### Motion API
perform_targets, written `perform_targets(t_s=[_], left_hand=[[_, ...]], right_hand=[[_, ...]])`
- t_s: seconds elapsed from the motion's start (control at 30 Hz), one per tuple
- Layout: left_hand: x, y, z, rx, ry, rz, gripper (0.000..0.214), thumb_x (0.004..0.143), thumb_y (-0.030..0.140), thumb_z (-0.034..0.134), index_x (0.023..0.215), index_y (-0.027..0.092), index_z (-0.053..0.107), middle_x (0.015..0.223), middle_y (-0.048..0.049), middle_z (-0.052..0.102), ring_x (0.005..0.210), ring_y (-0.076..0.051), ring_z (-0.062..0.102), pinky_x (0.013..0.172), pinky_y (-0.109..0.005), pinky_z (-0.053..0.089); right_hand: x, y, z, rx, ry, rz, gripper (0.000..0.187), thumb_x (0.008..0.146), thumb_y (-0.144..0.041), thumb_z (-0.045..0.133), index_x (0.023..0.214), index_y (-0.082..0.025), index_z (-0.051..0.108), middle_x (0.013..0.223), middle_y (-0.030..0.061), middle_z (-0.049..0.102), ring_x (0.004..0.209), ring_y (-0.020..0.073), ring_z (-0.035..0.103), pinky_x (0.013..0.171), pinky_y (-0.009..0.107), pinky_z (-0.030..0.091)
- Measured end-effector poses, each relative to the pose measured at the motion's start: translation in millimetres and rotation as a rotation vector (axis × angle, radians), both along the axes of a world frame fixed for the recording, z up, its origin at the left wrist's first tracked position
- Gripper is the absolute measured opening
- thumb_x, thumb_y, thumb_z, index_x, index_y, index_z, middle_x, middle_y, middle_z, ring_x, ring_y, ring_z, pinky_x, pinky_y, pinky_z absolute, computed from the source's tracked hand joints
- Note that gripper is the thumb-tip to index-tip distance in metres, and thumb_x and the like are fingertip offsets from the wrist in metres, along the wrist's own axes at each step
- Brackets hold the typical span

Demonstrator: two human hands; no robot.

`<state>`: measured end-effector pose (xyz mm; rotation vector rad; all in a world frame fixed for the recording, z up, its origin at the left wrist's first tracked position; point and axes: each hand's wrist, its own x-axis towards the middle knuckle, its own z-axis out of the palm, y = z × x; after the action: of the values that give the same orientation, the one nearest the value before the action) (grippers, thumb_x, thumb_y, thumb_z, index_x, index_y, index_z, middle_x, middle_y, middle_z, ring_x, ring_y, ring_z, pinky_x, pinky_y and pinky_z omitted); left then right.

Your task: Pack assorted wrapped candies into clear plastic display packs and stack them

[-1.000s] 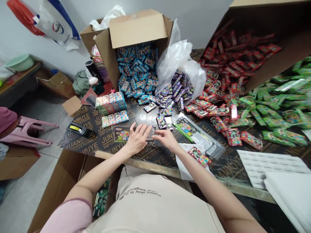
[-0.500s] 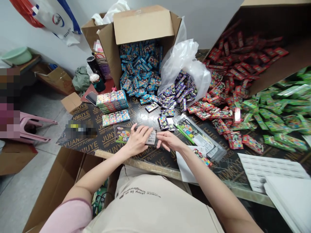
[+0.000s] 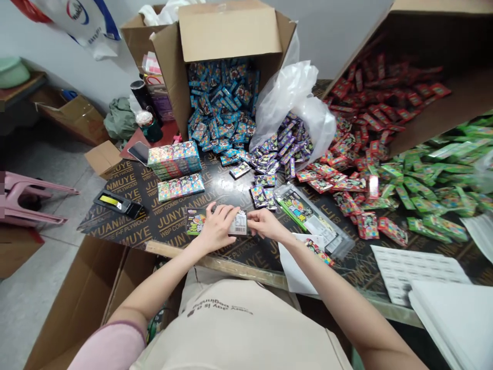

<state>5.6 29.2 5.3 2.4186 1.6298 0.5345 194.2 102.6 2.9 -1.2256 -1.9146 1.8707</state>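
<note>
A flat dark printed packet [image 3: 194, 221] with a white label lies near the table's front edge. Spread across its middle, my left hand [image 3: 219, 226] grips it, thumb at the near edge and fingertips toward the far edge. My right hand [image 3: 265, 224] is pinched at the packet's right end, fingers curled. Just behind it are small purple-and-black candy packs [image 3: 259, 196]. To the right lies a clear plastic bag [image 3: 341, 249] with similar green-and-black printed packaging inside. A row of joined colourful packs [image 3: 181, 187] lies behind my left hand, before a taller stack [image 3: 173, 158].
A cardboard box [image 3: 231, 33] spills blue packs [image 3: 221, 110]. Purple packs lie in a plastic bag [image 3: 288, 95], with red packs [image 3: 370, 115] and green packs [image 3: 435, 174] further right. A tape dispenser [image 3: 118, 204] sits left; paper sheets [image 3: 419, 272] lie right.
The view has shifted, so the left-side objects sit further left. My right hand's fingers have curled in at the packet's right end. My left hand stays across the packet.
</note>
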Motion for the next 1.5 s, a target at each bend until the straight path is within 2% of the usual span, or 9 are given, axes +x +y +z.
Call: perform_targets(t_s=[0.17, 0.33, 0.47, 0.57, 0.77, 0.93, 1.17, 1.4, 1.5], left_hand=[[-19, 11, -5.7, -0.04, -0.051, 0.158, 0.077, 0.062, 0.03, 0.071, 0.133, 0.016, 0.046, 0.125, -0.0136, 0.056, 0.117, -0.031, 0.049, 0.109, -0.05, 0.022], [-19, 25, -32.7, -0.158, -0.065, 0.206, 0.078, 0.059, 0.035, 0.074, 0.131, 0.017, 0.047, 0.122, -0.0134, 0.056, 0.115, -0.032, 0.048, 0.107, -0.051, 0.024], [-12, 33, -49.9, -0.218, -0.086, 0.141, 0.08, 0.057, 0.042, 0.077, 0.128, 0.017, 0.049, 0.121, -0.0129, 0.056, 0.115, -0.033, 0.047, 0.103, -0.048, 0.031], [-14, 35, -52.1, -0.213, -0.101, 0.131, 0.082, 0.056, 0.041, 0.079, 0.128, 0.018, 0.048, 0.122, -0.012, 0.055, 0.115, -0.032, 0.046, 0.102, -0.047, 0.033], [-17, 38, -49.2, -0.224, -0.072, 0.121, 0.084, 0.057, 0.043, 0.08, 0.129, 0.017, 0.048, 0.121, -0.0114, 0.055, 0.114, -0.031, 0.047, 0.102, -0.046, 0.034], [-20, 38, -47.6, -0.247, -0.069, 0.102, 0.084, 0.058, 0.042, 0.079, 0.131, 0.015, 0.047, 0.124, -0.0127, 0.054, 0.116, -0.032, 0.046, 0.103, -0.045, 0.034], [-24, 29, -44.8, -0.247, -0.038, 0.054, 0.08, 0.06, 0.042, 0.078, 0.129, 0.016, 0.049, 0.123, -0.0143, 0.054, 0.116, -0.033, 0.046, 0.101, -0.047, 0.036], [-21, 12, -25.5, -0.27, 0.071, -0.044, 0.079, 0.059, 0.044, 0.078, 0.127, 0.017, 0.05, 0.114, -0.0128, 0.058, 0.108, -0.033, 0.05, 0.097, -0.046, 0.037], [-25, 0, -18.0, -0.255, 0.075, -0.02, 0.077, 0.057, 0.041, 0.079, 0.125, 0.017, 0.052, 0.112, -0.0129, 0.058, 0.107, -0.033, 0.051, 0.101, -0.047, 0.034]], right_hand=[[36, 40, 6.8, 0.054, -0.164, -0.098, 0.05, 0.07, -0.062, 0.063, 0.079, -0.013, 0.069, 0.047, -0.0005, 0.057, 0.03, 0.0091, 0.041, 0.034, 0.023, 0.029], [53, 115, 19.2, 0.782, -0.574, -0.243, 0.064, 0.072, -0.065, 0.063, 0.102, -0.01, 0.071, 0.072, 0.0114, 0.068, 0.066, 0.0254, 0.063, 0.062, 0.036, 0.049], [-10, 157, 17.0, 1.164, -0.539, -0.143, 0.071, 0.079, -0.062, 0.06, 0.133, -0.015, 0.054, 0.128, 0.0205, 0.055, 0.117, 0.0351, 0.052, 0.093, 0.045, 0.044], [-74, 177, 1.4, 1.074, -0.629, -0.07, 0.082, 0.075, -0.066, 0.062, 0.141, -0.021, 0.043, 0.14, 0.0212, 0.044, 0.124, 0.0385, 0.047, 0.095, 0.049, 0.041], [-141, 186, -32.5, 0.961, -0.764, -0.341, 0.069, 0.079, -0.057, 0.061, 0.131, -0.014, 0.049, 0.12, 0.0213, 0.059, 0.113, 0.0381, 0.051, 0.093, 0.05, 0.038], [-102, 145, -54.4, 1.111, -0.603, -0.053, 0.054, 0.084, -0.035, 0.056, 0.132, -0.013, 0.05, 0.122, 0.0173, 0.06, 0.119, 0.0334, 0.046, 0.095, 0.042, 0.038], [-28, 76, -52.8, 1.063, -0.492, 0.147, 0.057, 0.086, -0.045, 0.056, 0.136, -0.019, 0.049, 0.145, 0.0169, 0.045, 0.135, 0.0322, 0.036, 0.107, 0.049, 0.026], [-34, 90, -29.0, 0.845, -0.389, 0.439, 0.09, 0.061, -0.028, 0.072, 0.143, -0.022, 0.036, 0.158, 0.0177, 0.02, 0.144, 0.0386, 0.017, 0.108, 0.06, 0.018], [-44, 96, -27.8, 0.794, -0.385, 0.441, 0.095, 0.062, -0.024, 0.071, 0.147, -0.022, 0.029, 0.153, 0.0177, 0.031, 0.141, 0.0395, 0.024, 0.108, 0.06, 0.018]])
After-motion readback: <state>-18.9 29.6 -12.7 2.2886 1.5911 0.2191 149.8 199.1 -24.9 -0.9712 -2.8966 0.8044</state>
